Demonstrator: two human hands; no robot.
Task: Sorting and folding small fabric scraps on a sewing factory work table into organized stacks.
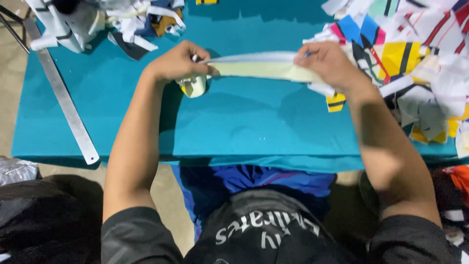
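A metal ruler [62, 95] lies along the teal bench [244, 122] at its 9 o'clock edge, with a heap of fabric scraps [97, 19] at 11 o'clock. The left hand [178, 62] has its grip pinched on the rolled end of a pale yellow fabric strip [254, 68], which stretches taut toward 3 o'clock. There the right hand [328, 62] has its grip clamped on the strip's other end, beside a pile of colourful fabric offcuts [415, 58].

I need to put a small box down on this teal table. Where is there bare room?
The widest bare patch of the teal table lies between the forearms, from the stretched pale strip to the near edge. Another lies between the metal ruler and left hand. The right side is crowded with fabric scraps.
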